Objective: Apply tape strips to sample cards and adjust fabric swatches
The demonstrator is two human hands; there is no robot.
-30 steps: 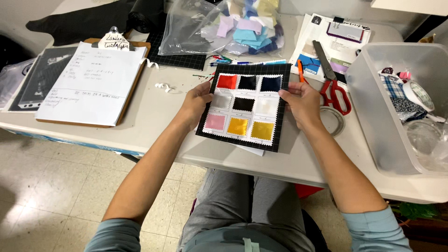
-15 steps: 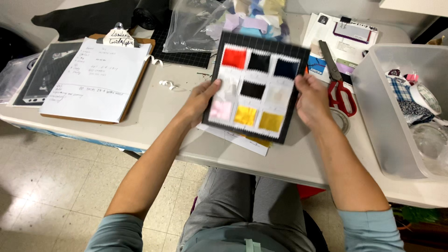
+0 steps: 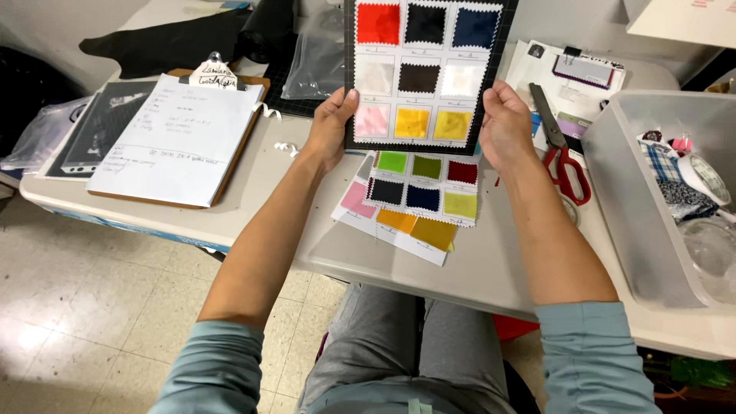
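While raised, swatch card (image 3: 425, 73) is pinched by both side edges.

Nine swatches on the held card (image 3: 424, 73), two swatch sheets (image 3: 423, 184) lying underneath, one clipboard (image 3: 178, 138), one scissors (image 3: 563, 157), one bin (image 3: 652, 222).

black square swatch card (image 3: 426, 73) shows red, black, navy, white, brown, pink and yellow fabric squares; flat white swatch sheets (image 3: 420, 192) beneath carry green, olive, maroon, navy, orange ones.
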